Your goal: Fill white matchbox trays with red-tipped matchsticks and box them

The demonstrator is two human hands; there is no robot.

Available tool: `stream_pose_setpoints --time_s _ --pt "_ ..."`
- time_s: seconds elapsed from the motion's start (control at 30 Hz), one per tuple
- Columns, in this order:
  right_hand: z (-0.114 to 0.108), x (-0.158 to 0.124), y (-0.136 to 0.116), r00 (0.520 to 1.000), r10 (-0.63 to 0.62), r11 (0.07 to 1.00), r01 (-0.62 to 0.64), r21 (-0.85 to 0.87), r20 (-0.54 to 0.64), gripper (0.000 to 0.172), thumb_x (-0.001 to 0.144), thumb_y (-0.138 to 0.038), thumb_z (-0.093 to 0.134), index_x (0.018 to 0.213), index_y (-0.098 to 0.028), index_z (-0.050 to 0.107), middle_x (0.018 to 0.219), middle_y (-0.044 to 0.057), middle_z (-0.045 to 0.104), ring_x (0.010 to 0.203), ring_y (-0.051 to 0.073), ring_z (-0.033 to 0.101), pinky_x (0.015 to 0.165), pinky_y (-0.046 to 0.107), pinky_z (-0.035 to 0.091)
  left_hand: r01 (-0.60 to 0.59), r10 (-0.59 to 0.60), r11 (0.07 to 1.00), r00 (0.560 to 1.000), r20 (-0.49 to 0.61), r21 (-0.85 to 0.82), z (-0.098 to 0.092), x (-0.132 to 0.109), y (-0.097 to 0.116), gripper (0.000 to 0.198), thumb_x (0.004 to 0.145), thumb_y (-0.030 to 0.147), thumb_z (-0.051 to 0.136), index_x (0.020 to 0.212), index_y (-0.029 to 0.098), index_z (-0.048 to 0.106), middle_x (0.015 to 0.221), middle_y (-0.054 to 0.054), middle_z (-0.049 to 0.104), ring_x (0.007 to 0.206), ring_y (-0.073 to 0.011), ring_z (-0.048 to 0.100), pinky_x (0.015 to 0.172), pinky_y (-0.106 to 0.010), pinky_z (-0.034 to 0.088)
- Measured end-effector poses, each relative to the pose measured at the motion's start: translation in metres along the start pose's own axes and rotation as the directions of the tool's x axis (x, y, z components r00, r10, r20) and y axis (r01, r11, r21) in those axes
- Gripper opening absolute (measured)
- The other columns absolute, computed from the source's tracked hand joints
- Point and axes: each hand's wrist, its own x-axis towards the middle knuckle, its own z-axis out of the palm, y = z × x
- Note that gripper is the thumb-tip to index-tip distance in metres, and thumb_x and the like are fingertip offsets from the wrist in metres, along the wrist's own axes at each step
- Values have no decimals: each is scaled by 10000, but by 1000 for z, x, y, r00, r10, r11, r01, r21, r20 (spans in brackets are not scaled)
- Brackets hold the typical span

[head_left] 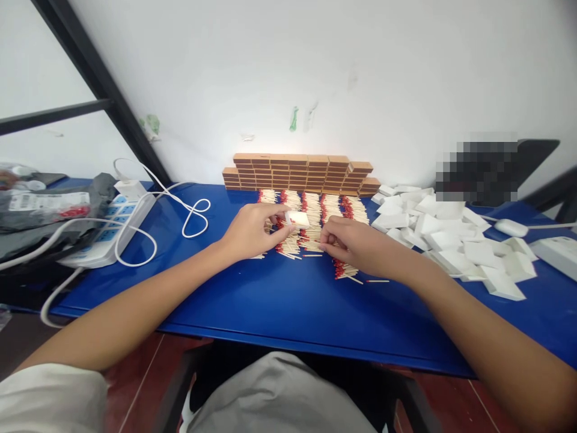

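Observation:
My left hand [256,231] grips a small white matchbox tray [298,219] between thumb and fingers, holding it above the matches. Some matches show inside the tray, their red heads toward my fingers. My right hand [349,242] is closed in a pinch over the piles, just right of the tray; what its fingertips hold is hidden. Red-tipped matches [311,236] lie beneath both hands in several rows, heads to the left. A loose match [377,281] lies on the table to the right of the rows.
Stacked brown matchboxes [288,172] stand against the wall behind the matches. White empty trays [455,231] are heaped to the right, before a dark screen-like panel [536,159]. At left are a power strip [119,225], white cables [198,210] and grey plastic packages [49,204] on the blue table [270,300].

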Motion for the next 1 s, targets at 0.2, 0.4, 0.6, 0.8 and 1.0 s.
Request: stream_pose_setpoints --time_s 0.2,0.4,0.6,0.8,1.0 --pt "-7 -3 1 997 -2 1000 3 6 -74 89 954 -268 547 877 -224 539 896 55 636 745 189 563 669 313 414 -40 40 999 999 12 19 0 -1 -1 366 917 436 729 1179 185 774 926 -44 793 736 -158 710 676 -268 525" --pt "-7 -3 4 996 6 1000 -4 22 -89 88 922 -228 528 849 -236 479 849 35 617 717 178 525 649 307 388 -42 42 999 999 22 22 0 0 -2 330 919 446 730 1136 202 778 875 -29 778 671 -143 681 649 -257 509" --pt "-8 -1 -1 991 -32 999 31 -13 -130 200 935 -215 516 766 -240 411 741 0 522 655 164 450 622 308 329 -101 99 995 990 98 16 1 -2 1 313 923 408 731 1158 204 765 865 -26 777 724 -160 700 701 -273 511" --pt "-12 1 -3 974 -109 994 105 -28 -200 189 958 -235 526 770 -222 529 726 11 546 652 165 486 635 309 352 -125 128 992 986 105 -34 2 -3 -1 340 929 416 735 1193 202 743 873 -21 772 750 -162 705 726 -284 520" --pt "-12 2 -4 946 -140 990 133 -44 -292 205 976 -303 572 812 -217 660 707 27 611 643 172 528 632 310 380 -168 170 985 982 88 -35 1 -4 3 355 923 393 744 1211 185 738 913 -44 784 790 -181 726 763 -306 550"
